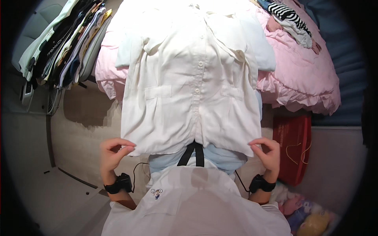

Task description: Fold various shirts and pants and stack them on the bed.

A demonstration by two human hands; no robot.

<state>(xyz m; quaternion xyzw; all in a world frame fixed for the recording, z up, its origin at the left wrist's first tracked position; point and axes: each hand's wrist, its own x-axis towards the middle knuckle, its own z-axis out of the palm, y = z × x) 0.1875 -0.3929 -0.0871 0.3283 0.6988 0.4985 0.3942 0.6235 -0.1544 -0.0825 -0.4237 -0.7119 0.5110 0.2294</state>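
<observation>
A cream button-front shirt [180, 76] lies spread out before me, its buttoned front facing up and its lower hem toward my body. My left hand [116, 152] pinches the hem's left corner between thumb and fingertips. At the opposite corner of the same hem, my right hand [265, 152] has a similar pinch grip. Under the shirt, a pale blue cloth [265, 56] shows at both sides. The upper part of the shirt is washed out by bright light.
A pink ruffled bedspread [298, 79] lies beneath, with a pile of clothes [291, 23] at upper right. Garments on hangers [71, 44] stand at upper left. A red paper bag [292, 147] is at right, above plush toys [310, 212]. Black cables run from both wristbands.
</observation>
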